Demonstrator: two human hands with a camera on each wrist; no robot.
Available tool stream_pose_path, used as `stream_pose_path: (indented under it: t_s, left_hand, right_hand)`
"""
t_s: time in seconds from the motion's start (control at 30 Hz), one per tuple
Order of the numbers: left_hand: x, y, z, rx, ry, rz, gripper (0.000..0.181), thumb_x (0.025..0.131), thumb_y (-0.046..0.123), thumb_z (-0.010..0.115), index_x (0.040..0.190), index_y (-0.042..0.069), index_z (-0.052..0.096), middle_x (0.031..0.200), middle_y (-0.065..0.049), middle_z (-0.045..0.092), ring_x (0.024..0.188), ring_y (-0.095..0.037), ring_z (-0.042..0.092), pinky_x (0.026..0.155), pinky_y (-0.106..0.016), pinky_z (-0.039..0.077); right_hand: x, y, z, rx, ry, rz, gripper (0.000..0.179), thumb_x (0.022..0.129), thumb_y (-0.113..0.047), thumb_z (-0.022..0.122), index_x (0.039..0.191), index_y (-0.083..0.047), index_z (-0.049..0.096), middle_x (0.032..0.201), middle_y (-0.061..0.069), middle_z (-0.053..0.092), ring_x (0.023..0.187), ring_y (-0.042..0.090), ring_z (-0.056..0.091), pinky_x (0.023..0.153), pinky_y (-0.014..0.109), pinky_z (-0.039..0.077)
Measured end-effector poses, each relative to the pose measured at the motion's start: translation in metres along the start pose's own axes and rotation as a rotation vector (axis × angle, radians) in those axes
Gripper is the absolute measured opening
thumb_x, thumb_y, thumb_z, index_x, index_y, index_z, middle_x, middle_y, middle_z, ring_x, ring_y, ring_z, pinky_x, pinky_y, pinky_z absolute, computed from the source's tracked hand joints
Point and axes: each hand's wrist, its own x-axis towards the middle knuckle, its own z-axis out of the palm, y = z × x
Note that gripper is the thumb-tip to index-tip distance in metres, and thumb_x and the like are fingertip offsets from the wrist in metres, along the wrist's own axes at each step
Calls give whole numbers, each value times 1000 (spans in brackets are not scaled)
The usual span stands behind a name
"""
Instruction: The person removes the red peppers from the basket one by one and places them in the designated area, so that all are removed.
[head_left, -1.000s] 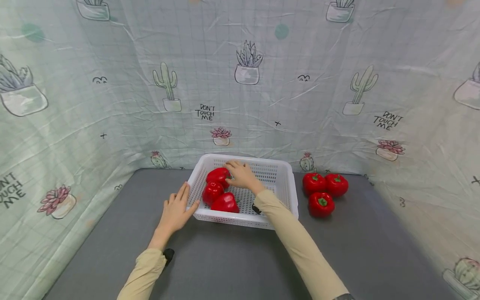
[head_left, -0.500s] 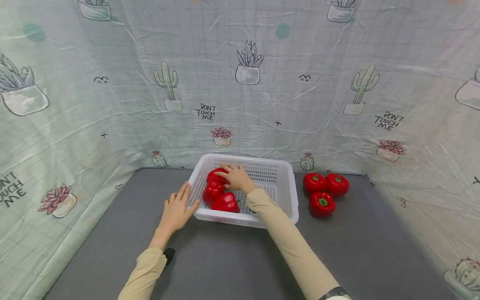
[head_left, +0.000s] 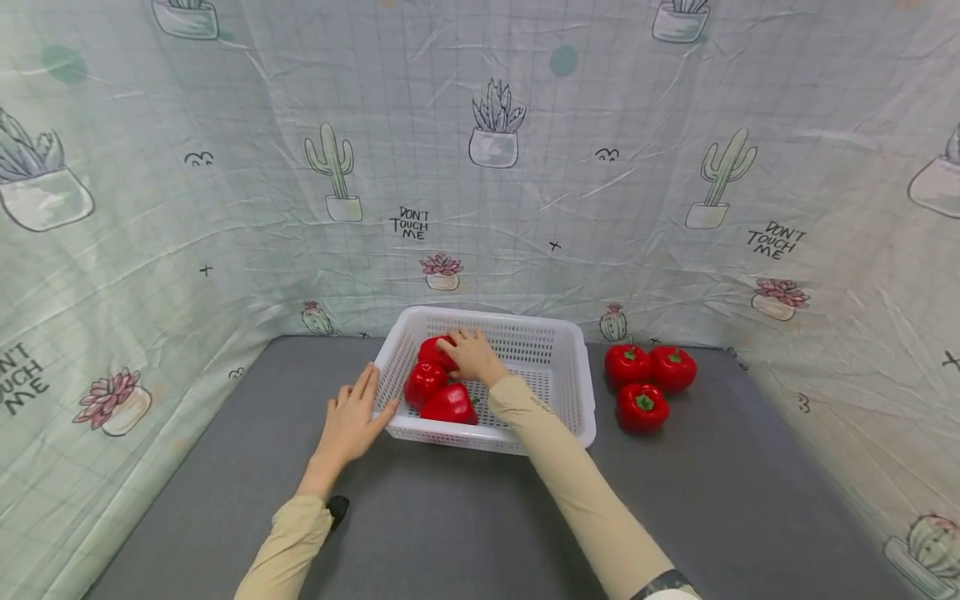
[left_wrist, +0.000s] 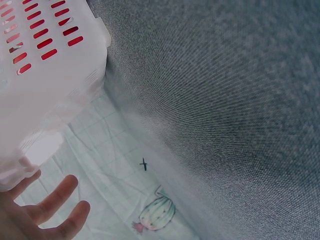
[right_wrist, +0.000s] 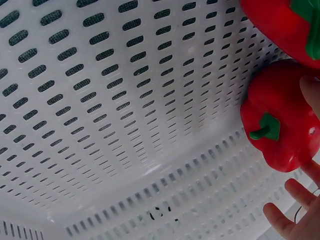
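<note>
A white perforated plastic basket (head_left: 495, 437) holds three red bell peppers along its left side. My right hand (head_left: 474, 357) reaches inside and grips the back red bell pepper (head_left: 432, 353). In the right wrist view, the thumb lies on one side of this pepper (right_wrist: 272, 107) and fingers (right_wrist: 299, 191) spread past the other, its green stem facing the camera. Just in front are a middle pepper (head_left: 424, 383) and a front pepper (head_left: 448, 405). On the basket's left rim rests my left hand (head_left: 351, 425), its fingers fairly straight and its thumb by the front corner.
Three more red bell peppers stand grouped on the grey table (head_left: 465, 517) right of the basket, one of them nearest the front (head_left: 642, 408). A cactus-printed cloth (head_left: 555, 200) hangs behind the table and along both sides.
My right hand has moved left onto the back pepper and taken hold of it. That pepper has shifted slightly right. My left hand stays on the rim.
</note>
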Motion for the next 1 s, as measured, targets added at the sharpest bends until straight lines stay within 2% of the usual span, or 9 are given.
stream_pose_path:
  t_s: [0.27,0.5,0.7,0.9,1.0]
  left_hand:
    - [0,-2,2,-3,2,6,70,87,43,45,139,1,26,145,-17,26,109,-39,40,82,-54,33]
    - [0,-4,1,1,5,15,70,88,43,45,140,1,25,146,-16,25,110,-40,41,80,-55,33]
    - [0,-3,0,-1,-5,11,70,87,43,45,140,1,25,146,-16,24,110,-39,40,81,-55,33]
    - [1,-3,1,5,3,13,70,87,43,46,139,1,25,145,-17,25,110,-39,40,80,-55,34]
    - [1,-3,1,1,3,13,70,87,43,46,139,1,25,145,-17,25,111,-40,40,80,-55,33]
  right_hand:
    - [0,0,4,-28,22,4,54,80,-42,61,125,-25,36,131,6,43,120,23,39,97,41,37]
    - [-1,1,5,-73,69,-14,59,78,-44,62,128,-23,37,127,5,44,117,22,41,93,39,40]
    - [-1,3,0,-69,56,-2,67,76,-43,66,129,-15,37,128,5,44,116,23,43,91,41,41]
    - [-6,9,-9,-126,17,-10,79,72,-46,68,132,-7,36,134,8,39,119,26,41,90,45,42]
    - [-12,12,-14,-93,12,-15,80,70,-46,69,132,-6,36,133,10,38,117,27,41,89,46,43]
